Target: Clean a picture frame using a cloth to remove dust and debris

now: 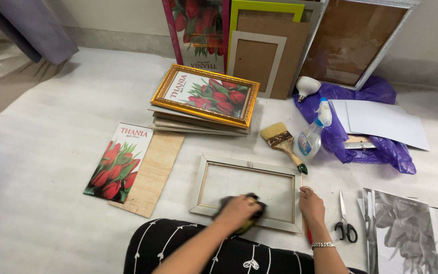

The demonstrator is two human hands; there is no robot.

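picture frame (247, 190), pale and empty, lies flat on the white floor covering (41, 152) just in front of the person's lap. left hand (238, 209) presses a dark cloth (253, 205) onto the near edge of the frame, fingers curled over the cloth and gripping it, forearm reaching in from the near side. right hand (311, 204) rests on the frame's right near corner, fingers bent down and loosely closed on the edge, a bracelet at the wrist.

left of the frame lie a tall print of red tulips (118, 160) and a plain wooden board (152, 171) partly under it. farther off, a gold frame (205, 94) with a tulip print tops a short stack of boards. against the far wall lean another tulip print, a green frame (266, 7), a white frame (256, 57) and a big silver frame (357, 40), showing brown backs.

right of the gold frame lie a paintbrush (281, 142) and a clear spray bottle (312, 133) with a blue and white label, touching a purple plastic bag (366, 122). a white bulb (305, 87) and white sheets (381, 120) sit on the bag. scissors (344, 220) lie near the right hand, beside a grey tulip print (404, 233).
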